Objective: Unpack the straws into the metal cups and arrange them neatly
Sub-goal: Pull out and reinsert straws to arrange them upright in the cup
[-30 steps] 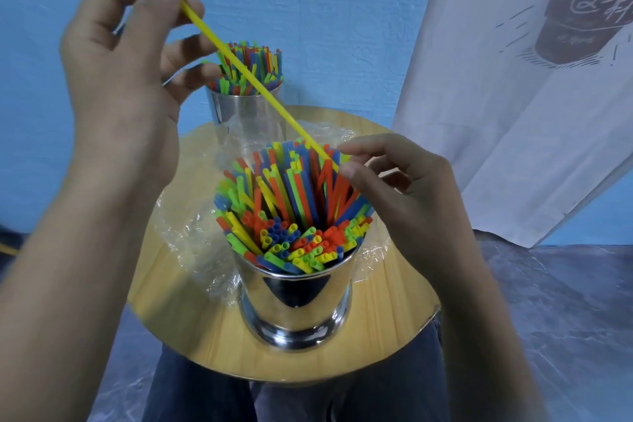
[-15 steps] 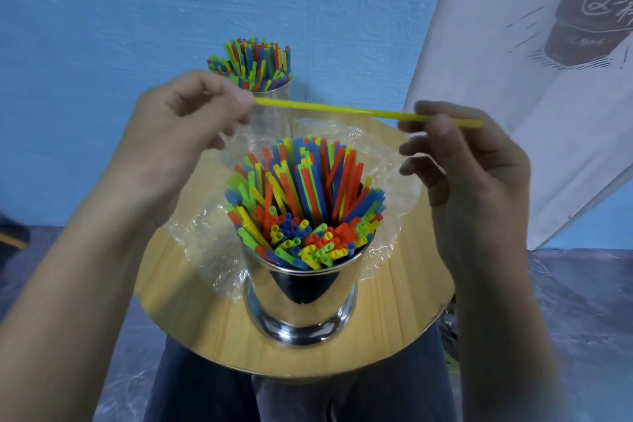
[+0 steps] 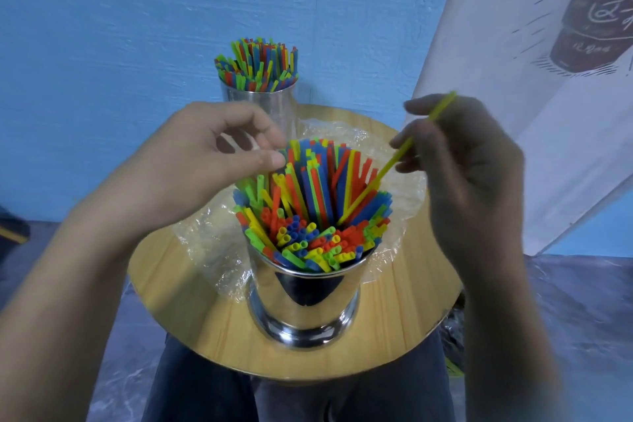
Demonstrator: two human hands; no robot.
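Observation:
A shiny metal cup (image 3: 305, 305) packed with red, blue, green and yellow straws (image 3: 308, 209) stands near the front of a round wooden table (image 3: 191, 312). My right hand (image 3: 466, 175) pinches a single yellow straw (image 3: 394, 161), tilted, with its lower end down among the straws at the cup's right side. My left hand (image 3: 191, 175) hovers at the cup's left, thumb and fingers curled loosely and touching the tips of the straws there. A second metal cup (image 3: 270, 106) full of straws (image 3: 257, 68) stands behind.
Crumpled clear plastic wrapping (image 3: 212, 250) lies on the table under and around the near cup. A blue wall is behind, and a white printed banner (image 3: 548, 79) hangs at the right. My dark trousers (image 3: 308, 397) show below the table edge.
My left hand let go of the yellow straw and dropped to the cup's left side. My right hand tilted the straw from level to steep and put its end into the cup.

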